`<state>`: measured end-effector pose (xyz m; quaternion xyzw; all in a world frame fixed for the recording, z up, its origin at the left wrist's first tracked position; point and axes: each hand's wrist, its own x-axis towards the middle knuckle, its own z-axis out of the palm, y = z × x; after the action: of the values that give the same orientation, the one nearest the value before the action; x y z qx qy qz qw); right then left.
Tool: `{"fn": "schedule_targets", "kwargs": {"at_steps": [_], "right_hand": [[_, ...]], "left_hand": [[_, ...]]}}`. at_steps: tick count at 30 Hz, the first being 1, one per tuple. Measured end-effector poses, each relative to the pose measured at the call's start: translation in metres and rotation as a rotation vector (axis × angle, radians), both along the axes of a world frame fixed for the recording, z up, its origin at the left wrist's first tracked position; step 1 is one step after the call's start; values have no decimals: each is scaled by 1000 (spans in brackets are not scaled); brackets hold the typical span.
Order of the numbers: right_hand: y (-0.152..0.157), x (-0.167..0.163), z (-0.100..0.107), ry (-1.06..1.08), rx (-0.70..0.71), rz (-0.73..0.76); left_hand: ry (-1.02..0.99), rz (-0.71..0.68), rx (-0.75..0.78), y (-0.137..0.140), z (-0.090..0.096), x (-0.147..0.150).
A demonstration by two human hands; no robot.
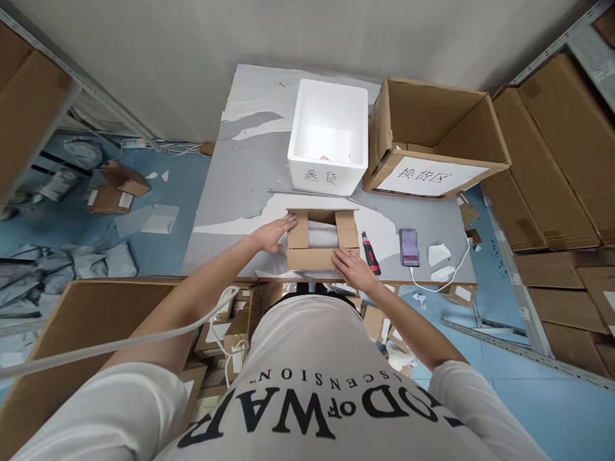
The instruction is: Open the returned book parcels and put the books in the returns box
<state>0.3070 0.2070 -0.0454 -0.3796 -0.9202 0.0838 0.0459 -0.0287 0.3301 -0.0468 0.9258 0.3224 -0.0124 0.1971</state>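
A small cardboard box (311,259) sits near the front edge of the table, its top flaps parted. Through the gap shows a pale, whitish item (323,235) whose kind I cannot make out. My left hand (275,234) lies against the box's left side, fingers stretched out onto the edge and thumb apart. Over the near flap, my right hand (354,269) has its fingers closed on the cardboard; its thumb is hidden. A red and black utility knife (370,253) lies just right of the box.
Behind the box stand a white foam bin (328,176) and a large open carton (437,157) with a handwritten label. A phone (409,247) on a white cable and torn paper (438,255) lie at right. Cartons (557,153) fill the right-hand shelf.
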Motion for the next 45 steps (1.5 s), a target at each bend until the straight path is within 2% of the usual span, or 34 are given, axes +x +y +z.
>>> {"fn": "schedule_targets", "kwargs": {"at_steps": [2,7,9,12,14,16,19,22,24,27,31,34,37,39,41,43,45], "right_hand": [[8,-1,6,22,-36,-6],[45,-14,39,-51,-96,-32],[64,-23,48,-122,-122,47],[89,-41,54,-329,-207,249],[97,-54,56,-489,-239,303],[100,-64,59,-597,-230,281],[98,-64,67,-624,-199,165],[93,-42,72,-545,-209,-79],[88,-20,65,-450,-246,-232],[77,9,37,-257,-369,-345],[65,20,-9,60,-411,-436],[62,18,-24,136,-411,-491],[61,17,-15,64,-336,-470],[60,13,1,-4,-208,-452],[63,2,18,-39,-116,-362],[71,-16,31,-49,-165,-175],[86,-36,34,-79,-335,-1]], "left_hand": [[77,8,-5,-2,7,0],[180,78,18,-13,35,18],[128,15,61,-19,44,35],[86,-180,94,-23,49,66],[178,-264,92,-21,49,86],[287,-280,99,-18,52,100],[361,-192,122,-18,64,109],[434,81,119,-30,74,102],[454,295,128,-41,70,91],[374,526,106,-57,46,72],[108,676,-51,-65,2,59],[-48,737,-73,-65,-18,60],[-66,760,-67,-65,-21,61],[-56,763,-61,-65,-20,61],[-35,771,-54,-66,-17,61],[0,781,-52,-66,-15,62],[28,774,-50,-66,-14,62]]}}
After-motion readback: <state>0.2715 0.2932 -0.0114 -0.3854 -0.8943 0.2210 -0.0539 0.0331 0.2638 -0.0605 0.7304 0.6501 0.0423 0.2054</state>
